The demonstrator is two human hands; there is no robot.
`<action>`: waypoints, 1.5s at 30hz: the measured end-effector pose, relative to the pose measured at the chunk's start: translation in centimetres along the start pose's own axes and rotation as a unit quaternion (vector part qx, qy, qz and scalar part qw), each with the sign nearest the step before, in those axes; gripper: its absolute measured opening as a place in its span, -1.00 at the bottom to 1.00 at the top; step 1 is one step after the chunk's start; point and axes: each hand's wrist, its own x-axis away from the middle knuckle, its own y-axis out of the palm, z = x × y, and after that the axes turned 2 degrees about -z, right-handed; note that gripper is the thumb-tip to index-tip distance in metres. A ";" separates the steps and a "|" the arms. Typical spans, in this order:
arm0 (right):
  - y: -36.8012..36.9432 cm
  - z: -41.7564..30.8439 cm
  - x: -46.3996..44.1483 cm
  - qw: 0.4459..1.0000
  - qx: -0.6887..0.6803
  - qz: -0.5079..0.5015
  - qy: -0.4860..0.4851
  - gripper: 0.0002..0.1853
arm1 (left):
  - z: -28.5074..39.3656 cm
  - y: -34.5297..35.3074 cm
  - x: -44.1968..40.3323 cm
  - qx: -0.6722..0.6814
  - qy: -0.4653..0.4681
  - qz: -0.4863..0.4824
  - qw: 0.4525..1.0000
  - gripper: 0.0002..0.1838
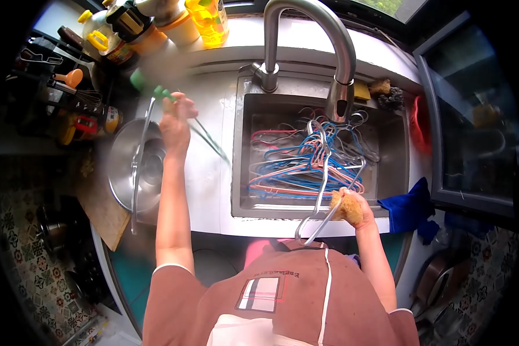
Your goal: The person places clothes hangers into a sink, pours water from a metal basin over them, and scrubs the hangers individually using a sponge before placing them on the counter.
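My right hand (pixel 360 207) is closed around a tan, rough-textured scrubbing sponge (pixel 346 209), which presses against a silver clothes hanger (pixel 324 173). That hanger reaches from the sink over its front edge, towards my shirt. My left hand (pixel 177 118) is raised over the counter left of the sink, fingers closed on a blurred thing with green pieces (pixel 162 92) and thin rods; its kind is unclear. Blue, pink and silver clothes hangers (pixel 305 167) lie piled in the sink (pixel 386 173). Below the left hand is a steel basin (pixel 121 173).
A tall curved faucet (pixel 343 55) overhangs the sink. Bottles and jars (pixel 179 29) line the back left. A yellow sponge (pixel 361 90) and dark scrubber (pixel 391 99) sit behind the sink. A blue cloth (pixel 409 205) hangs at right, below an open window pane (pixel 470 115).
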 end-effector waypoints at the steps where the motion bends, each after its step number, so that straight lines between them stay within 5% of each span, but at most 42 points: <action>1: 0.1 -0.1 -0.2 1.000 0.005 0.002 0.008 -0.85 | 0.7 -0.4 0.3 0.020 0.001 0.025 1.000 -0.84; 5: 0.6 0.0 -1.2 0.999 0.020 0.008 0.030 -0.85 | 0.9 0.5 3.2 0.016 0.117 0.065 0.991 -0.83; 10: 2.1 -0.4 -1.6 0.998 0.057 0.006 0.034 -0.86 | 1.1 -0.5 8.6 -0.066 0.103 0.123 0.985 -0.84; 14: 3.8 -1.1 -2.4 0.994 0.095 0.000 0.046 -0.87 | -0.5 -3.2 14.5 -0.233 0.140 0.042 0.962 -0.72; 20: 5.8 -1.0 -4.6 0.973 0.228 -0.020 0.020 -0.87 | -3.8 -3.6 20.9 -0.301 0.126 -0.107 0.939 -0.75; 34: 10.3 0.5 -6.0 0.932 0.352 -0.041 0.075 -0.89 | -7.9 -6.2 20.5 -0.340 0.077 -0.168 0.922 -0.74; 37: 11.8 1.4 -7.3 0.907 0.409 -0.066 0.081 -0.90 | -7.1 -7.0 21.6 -0.302 -0.044 -0.102 0.947 -0.68; 39: 13.2 1.9 -8.4 0.876 0.465 -0.094 0.085 -0.91 | -7.0 -7.6 23.1 -0.045 -0.235 0.066 0.969 -0.66; 41: 15.3 2.7 -9.3 0.844 0.515 -0.130 0.080 -0.92 | -4.7 -8.6 22.8 0.218 -0.368 0.218 0.877 -0.56; 45: 17.6 5.1 -11.9 0.757 0.625 -0.177 0.070 -0.87 | -3.2 -11.8 21.2 0.456 -0.306 0.280 0.787 -0.62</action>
